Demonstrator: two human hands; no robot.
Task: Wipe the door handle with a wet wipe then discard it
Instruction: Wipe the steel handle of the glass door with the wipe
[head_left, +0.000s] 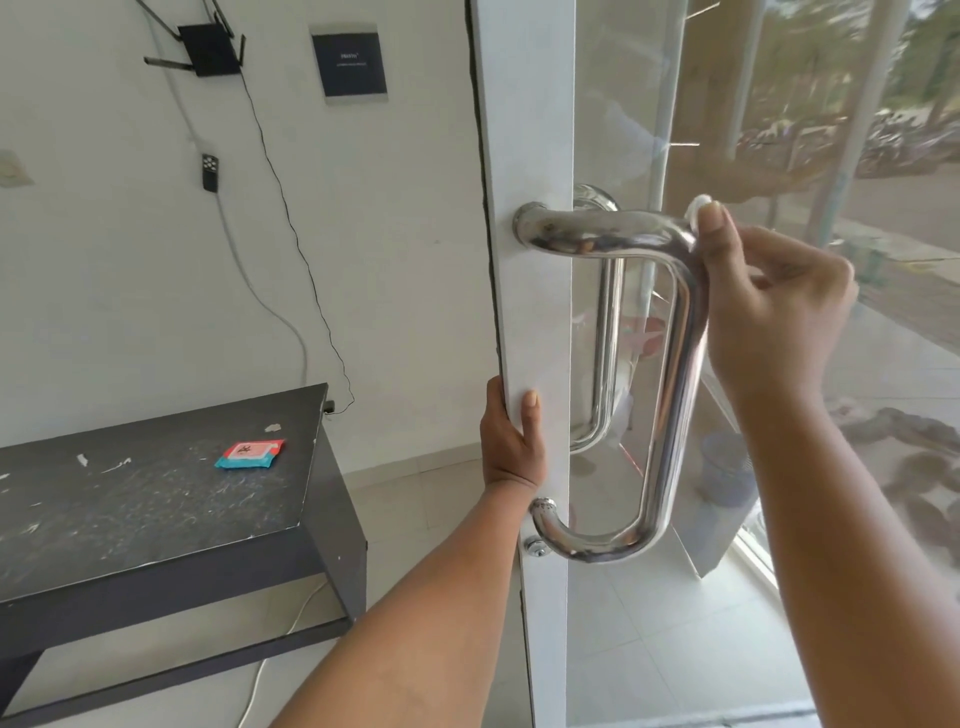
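A chrome D-shaped door handle (670, 374) is fixed to the white frame (535, 312) of a glass door. My right hand (769, 301) pinches a small white wet wipe (698, 208) against the handle's upper right bend; most of the wipe is hidden under my fingers. My left hand (511, 441) grips the door's edge between the handle's two mounts, thumb on the front face. A red and blue wet wipe pack (249, 454) lies on the dark bench (145, 519) at the left.
A keyhole (537, 546) sits under the lower mount. Through the glass a bluish mesh bin (727, 470) stands on the floor. A router (205, 49), a remote (210, 171) and cables hang on the white wall. Pale tiled floor lies below the door.
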